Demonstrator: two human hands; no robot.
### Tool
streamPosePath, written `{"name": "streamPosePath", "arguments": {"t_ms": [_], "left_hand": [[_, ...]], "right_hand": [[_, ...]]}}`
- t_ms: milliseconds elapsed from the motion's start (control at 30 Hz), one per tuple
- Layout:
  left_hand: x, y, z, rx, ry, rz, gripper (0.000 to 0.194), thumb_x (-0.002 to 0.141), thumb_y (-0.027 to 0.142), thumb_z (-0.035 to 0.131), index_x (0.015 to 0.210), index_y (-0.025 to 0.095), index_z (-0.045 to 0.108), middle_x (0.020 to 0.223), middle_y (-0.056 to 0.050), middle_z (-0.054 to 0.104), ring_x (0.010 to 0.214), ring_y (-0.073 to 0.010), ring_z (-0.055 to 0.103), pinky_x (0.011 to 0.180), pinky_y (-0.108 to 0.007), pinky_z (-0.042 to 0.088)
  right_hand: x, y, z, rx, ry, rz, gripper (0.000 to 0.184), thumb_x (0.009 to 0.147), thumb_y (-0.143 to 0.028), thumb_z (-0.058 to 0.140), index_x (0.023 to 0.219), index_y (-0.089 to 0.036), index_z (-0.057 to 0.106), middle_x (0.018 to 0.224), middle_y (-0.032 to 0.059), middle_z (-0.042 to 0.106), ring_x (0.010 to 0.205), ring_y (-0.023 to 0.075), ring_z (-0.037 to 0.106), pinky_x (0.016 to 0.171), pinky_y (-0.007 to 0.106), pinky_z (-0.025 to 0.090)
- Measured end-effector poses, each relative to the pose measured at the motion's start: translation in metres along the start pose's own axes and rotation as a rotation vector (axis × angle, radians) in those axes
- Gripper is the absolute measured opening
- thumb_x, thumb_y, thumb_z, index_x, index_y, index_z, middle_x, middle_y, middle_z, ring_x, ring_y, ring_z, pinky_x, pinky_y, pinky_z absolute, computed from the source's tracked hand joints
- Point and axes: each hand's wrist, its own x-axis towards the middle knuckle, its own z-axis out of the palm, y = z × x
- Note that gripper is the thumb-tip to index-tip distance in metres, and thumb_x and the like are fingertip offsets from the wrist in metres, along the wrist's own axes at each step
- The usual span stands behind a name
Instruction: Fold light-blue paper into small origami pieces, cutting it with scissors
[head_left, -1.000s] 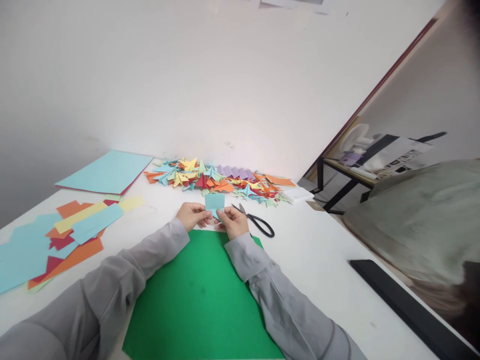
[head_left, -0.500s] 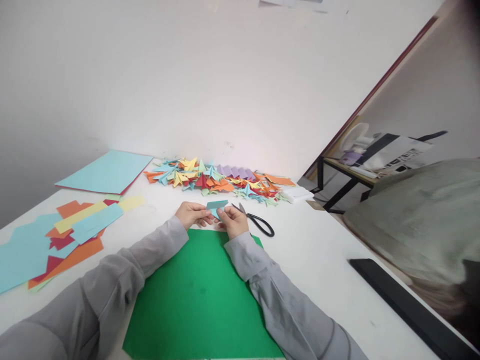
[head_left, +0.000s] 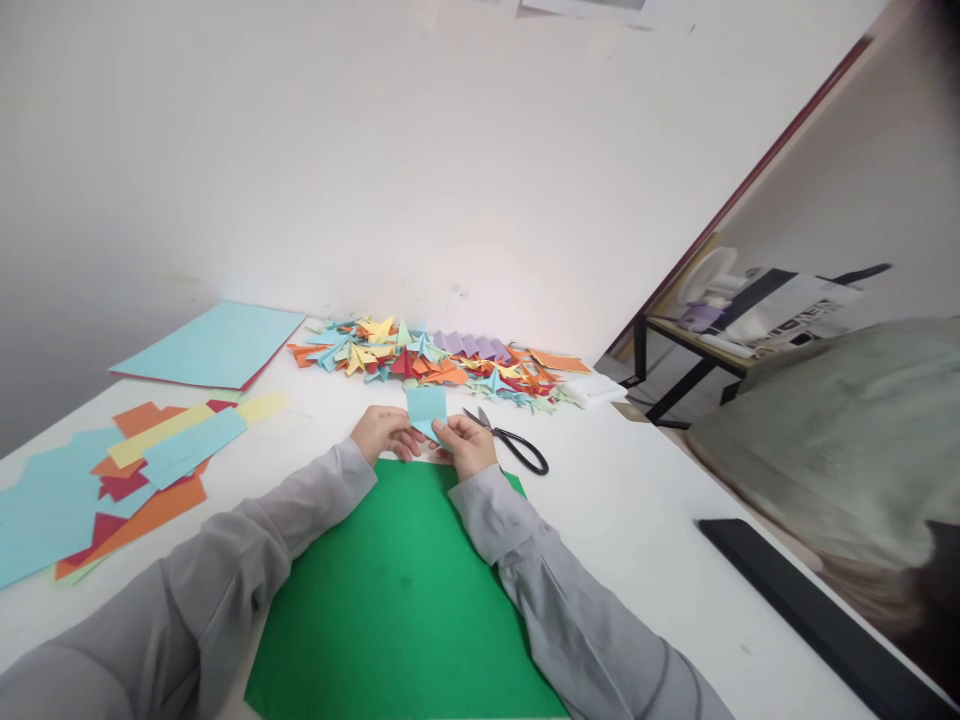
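Note:
A small light-blue piece of paper (head_left: 427, 404) stands up between my hands, its face toward me. My right hand (head_left: 471, 446) pinches its lower right part, thumb in front. At the paper's lower left edge, the fingers of my left hand (head_left: 384, 432) are closed; the fingertips are partly hidden behind it. Both hands are above the far edge of a green mat (head_left: 397, 590). Scissors (head_left: 517, 445) with black handles lie just right of my right hand, blades toward it.
Folded paper planes (head_left: 420, 360) in several colours lie heaped along the wall. Coloured paper scraps (head_left: 150, 470) spread over the left of the table, with a large light-blue sheet (head_left: 214, 342) behind. A long black object (head_left: 810, 620) lies along the right edge.
The small blue paper, earlier showing a folded, darker upper flap, now shows a taller, flat face rising higher above my fingers. My hands have hardly moved.

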Motion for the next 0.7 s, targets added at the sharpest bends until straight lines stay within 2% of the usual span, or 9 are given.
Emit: {"name": "streamPosePath", "arguments": {"t_ms": [200,467,567,700], "left_hand": [[0.001,-0.0021,0.0034,0.152,0.03,-0.003,0.028,0.051,0.031,0.068,0.056,0.009,0.051,0.043,0.0,0.053,0.033,-0.0104,0.05,0.031,-0.02,0.038],[-0.0034,0.0022,0.0063,0.316,0.073,0.052,0.027,0.061,0.03,0.061,0.048,0.01,0.049,0.031,0.003,0.047,0.026,-0.0058,0.042,0.029,-0.017,0.033],[-0.0043,0.0034,0.0079,0.32,0.101,0.056,0.024,0.064,0.024,0.058,0.048,0.01,0.048,0.031,0.004,0.047,0.025,-0.0056,0.042,0.029,-0.017,0.033],[-0.0054,0.0052,0.0094,0.293,0.122,0.061,0.021,0.065,0.02,0.057,0.049,0.01,0.047,0.031,0.004,0.047,0.026,-0.0054,0.042,0.03,-0.016,0.034]], "right_hand": [[-0.0008,-0.001,0.0,-0.039,-0.049,0.016,0.024,0.05,-0.037,0.068,0.053,-0.018,0.054,0.042,-0.005,0.054,0.039,0.0085,0.048,0.04,0.02,0.037],[-0.0003,-0.0009,0.0023,-0.037,-0.068,0.026,0.03,0.048,-0.041,0.068,0.055,-0.017,0.053,0.044,-0.004,0.056,0.039,0.0088,0.049,0.039,0.02,0.037],[-0.0008,-0.0015,0.0043,-0.078,-0.1,0.027,0.033,0.047,-0.044,0.068,0.053,-0.015,0.052,0.047,-0.0018,0.057,0.038,0.0087,0.049,0.038,0.021,0.037],[-0.0001,0.0005,0.0046,-0.153,-0.136,-0.019,0.037,0.051,-0.049,0.063,0.047,-0.015,0.051,0.043,-0.0011,0.055,0.036,0.0079,0.046,0.038,0.021,0.036]]}}
